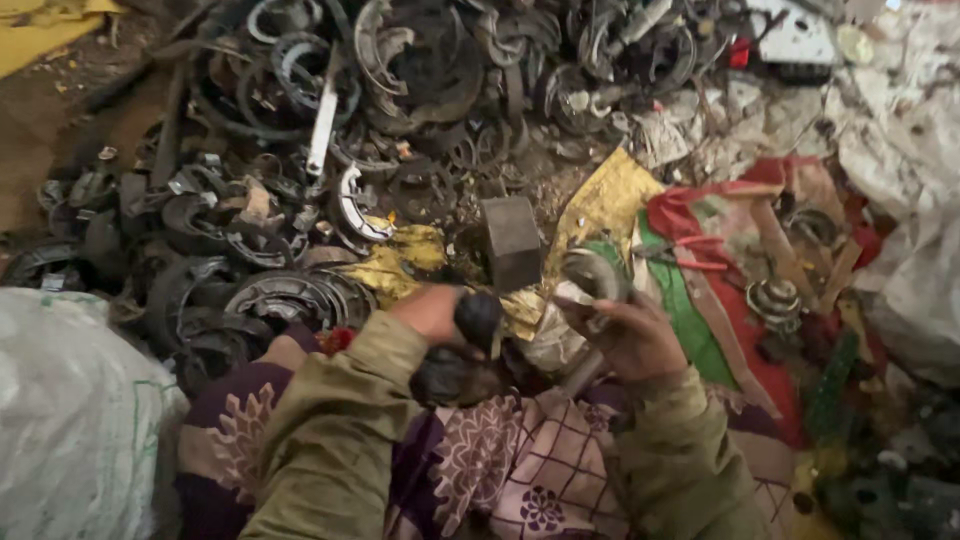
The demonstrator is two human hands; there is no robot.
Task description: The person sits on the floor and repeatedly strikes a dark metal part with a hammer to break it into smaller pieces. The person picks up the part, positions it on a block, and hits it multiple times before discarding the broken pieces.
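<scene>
Centrally, a hammer (505, 262) stands with its blocky steel head at twelve o'clock and its handle running down toward six o'clock, its long axis near vertical. The left hand (440, 312) is wrapped tight around the dark grip, seemingly poised for striking. At three o'clock, the right hand (632, 335) clasps a round metal part (592, 273), apparently steadying it. Beyond, scrap brake shoes (290, 180) cover the floor.
</scene>
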